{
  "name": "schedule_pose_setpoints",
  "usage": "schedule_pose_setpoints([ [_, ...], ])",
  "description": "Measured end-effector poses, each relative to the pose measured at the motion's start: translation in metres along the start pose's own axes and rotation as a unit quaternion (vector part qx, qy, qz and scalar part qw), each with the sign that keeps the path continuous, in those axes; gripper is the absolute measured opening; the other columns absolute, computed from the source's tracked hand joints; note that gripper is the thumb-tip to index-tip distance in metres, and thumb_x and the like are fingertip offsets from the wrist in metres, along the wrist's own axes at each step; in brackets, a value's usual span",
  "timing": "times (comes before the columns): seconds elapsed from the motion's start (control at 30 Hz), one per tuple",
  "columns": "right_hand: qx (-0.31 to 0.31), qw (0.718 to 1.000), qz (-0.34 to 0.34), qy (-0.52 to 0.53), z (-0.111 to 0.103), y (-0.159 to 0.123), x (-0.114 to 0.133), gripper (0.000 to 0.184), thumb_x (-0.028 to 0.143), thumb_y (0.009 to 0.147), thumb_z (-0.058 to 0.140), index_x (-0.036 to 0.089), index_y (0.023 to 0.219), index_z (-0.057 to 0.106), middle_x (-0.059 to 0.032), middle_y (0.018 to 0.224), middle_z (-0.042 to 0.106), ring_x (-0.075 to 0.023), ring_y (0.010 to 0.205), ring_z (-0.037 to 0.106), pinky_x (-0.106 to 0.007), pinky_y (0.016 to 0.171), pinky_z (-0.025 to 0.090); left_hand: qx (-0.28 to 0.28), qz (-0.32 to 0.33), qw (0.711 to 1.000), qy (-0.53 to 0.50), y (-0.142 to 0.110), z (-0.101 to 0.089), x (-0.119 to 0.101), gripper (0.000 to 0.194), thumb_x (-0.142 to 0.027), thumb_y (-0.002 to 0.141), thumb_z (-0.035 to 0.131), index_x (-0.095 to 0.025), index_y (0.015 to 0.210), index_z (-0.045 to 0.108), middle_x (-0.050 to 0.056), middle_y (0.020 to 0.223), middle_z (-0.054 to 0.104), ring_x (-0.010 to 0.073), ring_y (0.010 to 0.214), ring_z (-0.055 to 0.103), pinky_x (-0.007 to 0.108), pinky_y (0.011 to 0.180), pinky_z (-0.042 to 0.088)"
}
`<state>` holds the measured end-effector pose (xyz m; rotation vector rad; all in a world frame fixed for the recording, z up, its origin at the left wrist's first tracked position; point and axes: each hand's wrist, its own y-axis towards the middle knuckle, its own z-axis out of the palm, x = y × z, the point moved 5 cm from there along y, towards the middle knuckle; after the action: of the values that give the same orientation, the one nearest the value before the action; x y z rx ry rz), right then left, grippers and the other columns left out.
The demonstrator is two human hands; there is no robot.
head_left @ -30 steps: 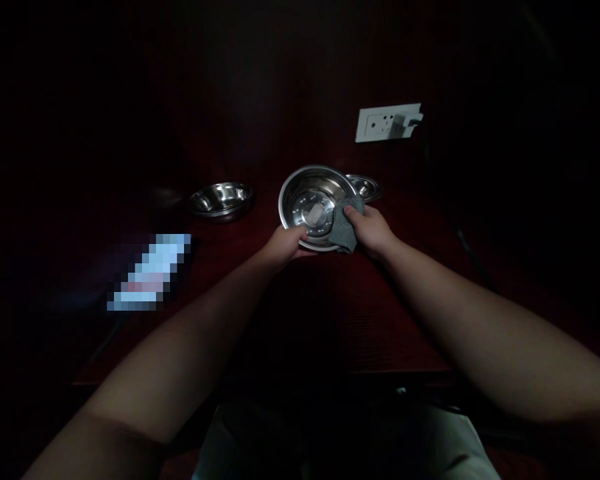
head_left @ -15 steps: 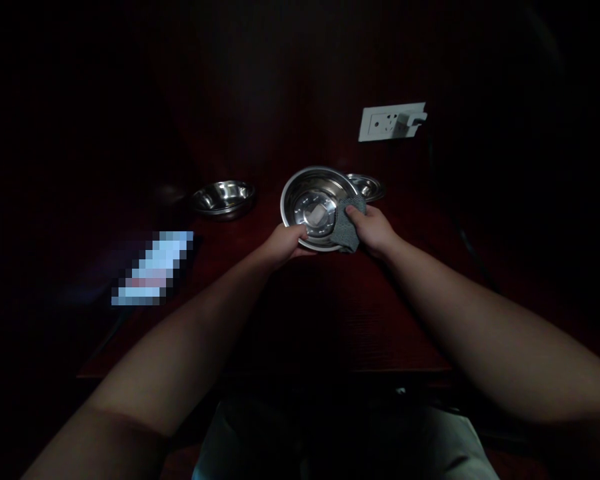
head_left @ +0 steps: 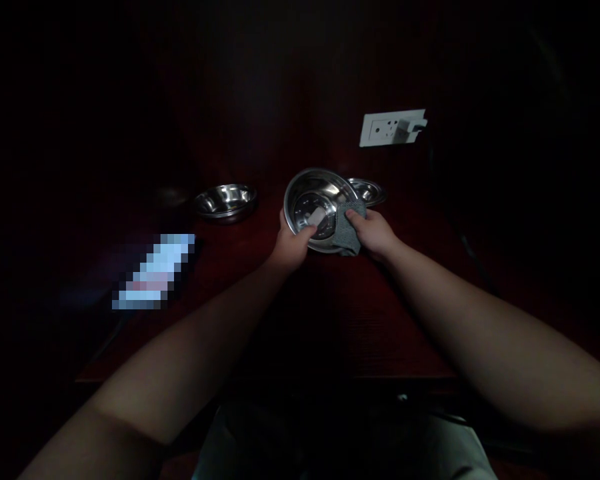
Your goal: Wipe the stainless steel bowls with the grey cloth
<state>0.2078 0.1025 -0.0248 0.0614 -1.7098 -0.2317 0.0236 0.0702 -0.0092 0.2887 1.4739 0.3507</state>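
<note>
A shiny steel bowl (head_left: 300, 190) is held tilted toward me above the table, with a pale patch on its inner bottom. My left hand (head_left: 291, 247) grips its lower left rim, thumb over the inside and fingers behind the wall. At the lower right rim, my right hand (head_left: 375, 233) pinches a grey-green cloth (head_left: 347, 230), which is folded over the rim and hangs below it. The fingers behind the cloth are hidden. Partly behind the bowl lies a round steel lid or shallow dish (head_left: 373, 191).
Another steel bowl (head_left: 226, 203), possibly stacked, stands to the left on the dark red table (head_left: 380, 320). Nearer on the left lies a lit, pixelated phone-like device (head_left: 155, 273). A white wall socket (head_left: 393, 128) with a plug in it is at the back right.
My left hand has shifted its hold along the rim, its thumb now reaching further inside. The bowl has turned and tilted slightly. The cloth stays at the right rim.
</note>
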Motion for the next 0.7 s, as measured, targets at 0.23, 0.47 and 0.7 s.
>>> schedule_pose_setpoints([
  [0.23, 0.005, 0.999, -0.023, -0.041, 0.000, 0.001, 0.001, 0.034, 0.046, 0.078, 0.053, 0.015, 0.088, 0.064, -0.0070, 0.085, 0.068, -0.0193, 0.075, 0.062, -0.034, 0.070, 0.049, -0.012, 0.038, 0.999, 0.000, 0.000, 0.001, -0.015, 0.075, -0.002, 0.059, 0.052, -0.023, 0.130, 0.036, 0.007, 0.126, 0.052, 0.0252, 0.118, 0.047, 0.040, 0.105, 0.032],
  [0.47, 0.008, 0.999, -0.014, -0.035, 0.000, -0.001, 0.001, 0.031, 0.044, 0.078, 0.053, 0.015, 0.086, 0.063, -0.0062, 0.084, 0.067, -0.0173, 0.072, 0.061, -0.033, 0.069, 0.049, -0.006, -0.059, 0.997, -0.039, 0.006, -0.007, -0.003, 0.073, -0.006, 0.054, 0.057, -0.021, 0.124, 0.042, 0.006, 0.115, 0.059, 0.0289, 0.110, 0.053, 0.045, 0.096, 0.040],
  [0.7, 0.012, 0.999, -0.030, -0.036, 0.000, 0.001, -0.001, 0.034, 0.046, 0.078, 0.053, 0.015, 0.088, 0.064, -0.0062, 0.085, 0.067, -0.0177, 0.074, 0.061, -0.034, 0.071, 0.049, 0.033, -0.108, 0.992, -0.059, 0.007, -0.009, -0.003, 0.068, -0.007, 0.053, 0.056, -0.018, 0.119, 0.047, 0.007, 0.112, 0.060, 0.0293, 0.107, 0.055, 0.044, 0.092, 0.044],
])
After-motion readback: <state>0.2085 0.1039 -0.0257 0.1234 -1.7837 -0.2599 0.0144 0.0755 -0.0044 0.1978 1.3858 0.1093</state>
